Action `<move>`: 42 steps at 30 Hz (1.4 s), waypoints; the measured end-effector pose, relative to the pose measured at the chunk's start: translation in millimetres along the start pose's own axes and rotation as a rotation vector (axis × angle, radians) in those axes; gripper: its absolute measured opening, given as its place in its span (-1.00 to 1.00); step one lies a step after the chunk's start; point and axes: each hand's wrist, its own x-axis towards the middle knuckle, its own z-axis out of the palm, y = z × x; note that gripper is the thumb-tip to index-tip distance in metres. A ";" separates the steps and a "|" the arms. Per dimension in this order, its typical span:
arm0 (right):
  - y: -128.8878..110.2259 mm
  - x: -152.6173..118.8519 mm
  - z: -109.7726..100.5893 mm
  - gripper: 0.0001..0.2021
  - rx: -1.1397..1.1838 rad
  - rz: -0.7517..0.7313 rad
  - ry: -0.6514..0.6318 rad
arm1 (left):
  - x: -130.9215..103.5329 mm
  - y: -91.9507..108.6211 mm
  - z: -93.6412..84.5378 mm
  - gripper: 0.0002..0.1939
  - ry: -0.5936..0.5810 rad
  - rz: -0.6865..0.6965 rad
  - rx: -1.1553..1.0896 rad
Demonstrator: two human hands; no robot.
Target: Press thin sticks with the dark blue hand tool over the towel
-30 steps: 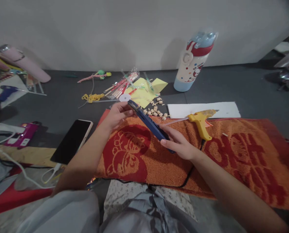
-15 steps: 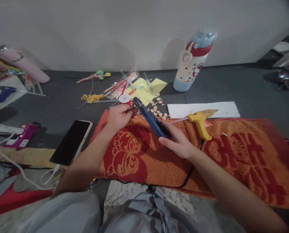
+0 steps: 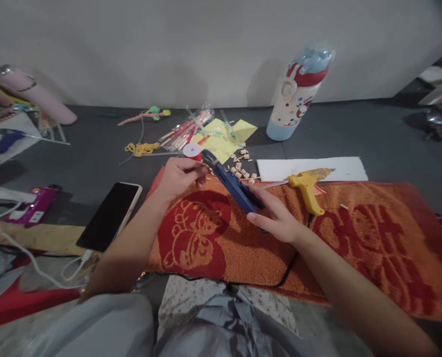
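My right hand (image 3: 275, 213) is closed around the blue handles of a hand cutter (image 3: 233, 186), its dark head pointing up and left. At that head, my left hand (image 3: 182, 178) pinches what looks like a thin stick (image 3: 203, 164), mostly hidden by the fingers. Just behind lie several short cut bits of wood (image 3: 239, 170). A red thread spool (image 3: 192, 151) with a white top stands beyond my left fingers. Both hands are above an orange and red towel (image 3: 258, 253).
A yellow glue gun (image 3: 308, 186) rests on the towel's far edge against a white board (image 3: 336, 168). Behind are yellow paper (image 3: 219, 139), bagged sticks (image 3: 189, 131) and a water bottle (image 3: 295, 104). On the left lie a phone (image 3: 109, 215) and a purple power strip (image 3: 38, 206).
My left hand has shifted slightly, its fingers now closer to the cutter's head. The cutter and my right hand have barely moved.
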 end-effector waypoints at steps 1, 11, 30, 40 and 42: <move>0.9 -0.4 -0.5 -0.34 0.005 0.002 -0.002 | -0.1 -0.5 -0.1 -0.63 -0.008 0.005 -0.018; 3.5 -0.5 -1.0 -0.35 0.022 0.008 -0.006 | 1.6 -9.2 4.2 -0.59 0.039 0.025 -0.073; 0.1 -0.2 0.2 -0.37 0.042 0.099 0.007 | -1.0 -5.8 10.8 -0.77 0.132 0.014 0.117; -0.6 0.7 0.7 -0.39 0.069 0.110 0.011 | -0.7 -6.5 11.7 -0.82 0.145 0.020 0.102; -0.6 0.7 0.6 -0.39 0.072 0.107 0.014 | -0.8 -6.2 12.0 -0.83 0.145 0.015 0.100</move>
